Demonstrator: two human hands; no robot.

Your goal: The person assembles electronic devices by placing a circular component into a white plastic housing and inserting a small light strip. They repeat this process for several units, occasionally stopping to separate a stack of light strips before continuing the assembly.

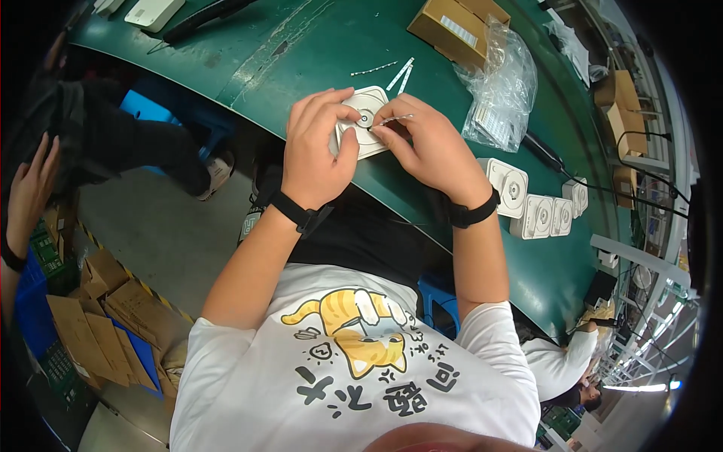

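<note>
My left hand (320, 143) grips a white square housing (370, 96) with rounded corners and a round recess, held at the near edge of the green table (301, 64). Its fingers lie over the left side of the housing. Against the right side, my right hand (433, 147) pinches a thin, pale strip (397, 118) with small dark marks along it. The strip's end sticks out above thumb and forefinger, close to the recess. On the table beyond lie a similar marked strip (374, 69) and two narrow white strips (401, 75).
Several white housings (536, 215) stand to the right. Beyond my right hand are a clear plastic bag (501, 90), a cardboard box (456, 32) and a black corded tool (544, 153). Flattened cardboard (113, 324) lies at lower left. Another person's hand (34, 184) shows at far left.
</note>
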